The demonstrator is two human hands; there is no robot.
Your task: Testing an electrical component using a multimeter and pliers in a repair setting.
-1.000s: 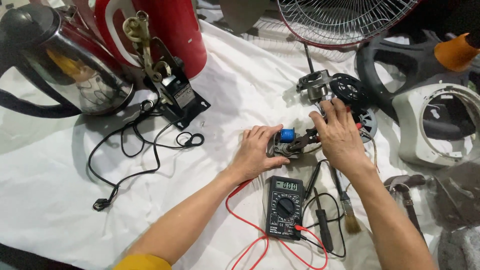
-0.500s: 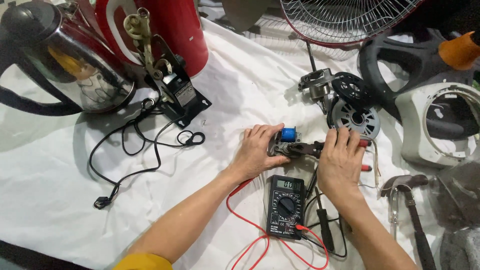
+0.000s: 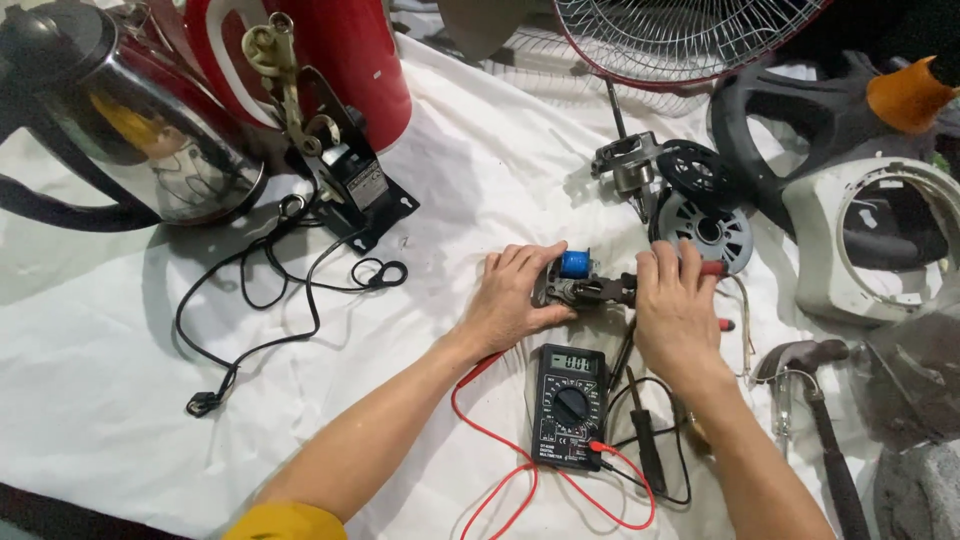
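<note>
- Fingers point(image 3: 522, 262) of our left hand point(image 3: 512, 300) are curling narrowly around the left end of the small motor assembly point(image 3: 580, 285), pinning it against the white cloth point(image 3: 120, 360); fingers point(image 3: 668, 262) of our right hand point(image 3: 678, 312) are lying close together over its right end, and we cannot tell exactly what they are pinching beneath them
- We are seeing, at far left, a shiny steel kettle point(image 3: 130, 140) lying on the cloth, with a red cylinder point(image 3: 330, 50) just behind it and to its right
- We are noticing a black bracket with a brass fitting point(image 3: 345, 175) resting near the cylinder; its thin black cord point(image 3: 260, 300) is trailing down the cloth to a small plug
- We are holding the assembly in the middle of the cloth, between both hands; its blue coil point(image 3: 574, 264) is showing on top
- We are keeping a black multimeter point(image 3: 569, 405) just below the hands; its red lead point(image 3: 500, 440) is looping left and under it, and a dark probe point(image 3: 648, 445) is lying just beside it
- We are seeing a wire fan guard point(image 3: 680, 35) at the top, a fan motor and grey disc point(image 3: 705, 220) near the right hand, and red-handled tools point(image 3: 722, 322) partly hidden by that hand
- We are finding, at far right, a white fan housing point(image 3: 815, 260) and a hammer point(image 3: 815, 375)
</note>
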